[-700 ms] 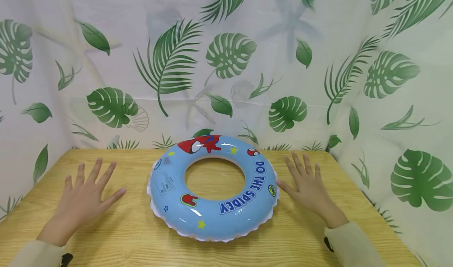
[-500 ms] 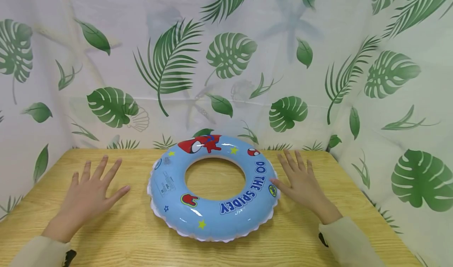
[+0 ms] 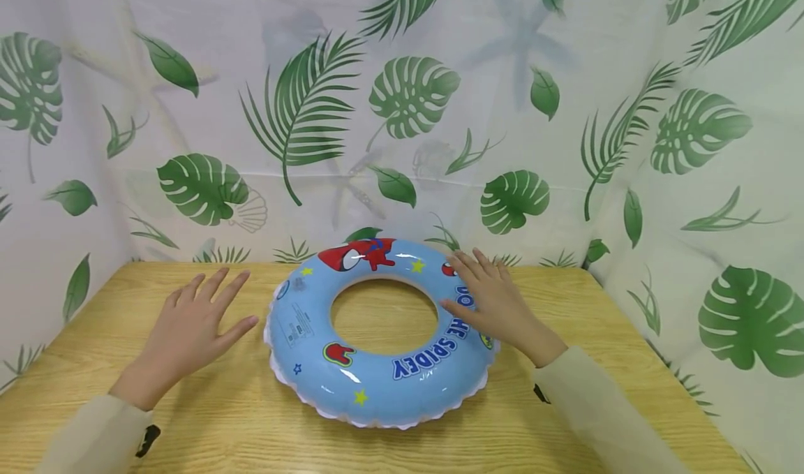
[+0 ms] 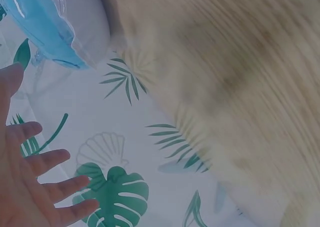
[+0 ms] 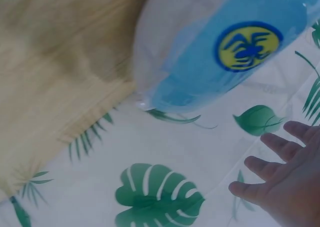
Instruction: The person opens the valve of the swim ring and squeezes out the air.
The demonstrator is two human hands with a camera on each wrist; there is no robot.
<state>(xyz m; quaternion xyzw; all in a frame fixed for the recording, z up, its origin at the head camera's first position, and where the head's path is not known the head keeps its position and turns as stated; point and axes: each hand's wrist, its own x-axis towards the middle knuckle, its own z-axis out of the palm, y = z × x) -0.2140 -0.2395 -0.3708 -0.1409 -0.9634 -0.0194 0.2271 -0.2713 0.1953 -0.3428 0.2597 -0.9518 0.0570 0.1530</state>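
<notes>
A light blue inflatable swim ring [image 3: 377, 390] lies on the wooden table, printed with "DO THE SPIDEY" lettering, stars and red figures. To its left, my left hand [image 3: 191, 327] is held with fingers spread, the thumb tip close to the ring's scalloped edge. My right hand [image 3: 496, 306] overlaps the ring's right side in the head view, fingers extended over the lettering. In the left wrist view the left hand [image 4: 30, 182] has straight, parted fingers beside the ring [image 4: 45, 27]. The right wrist view shows the right hand [image 5: 287, 172] with fingers extended near the ring's spider emblem [image 5: 249, 47].
The wooden table [image 3: 207, 425] reaches back to a white curtain [image 3: 440, 111] with green leaf prints. More of that cloth hangs along the left and right sides of the table.
Both hands have moved inward toward the swim ring. The right hand has come from beside the ring's right edge to over it; the left has come closer to its left edge. The ring stays in place.
</notes>
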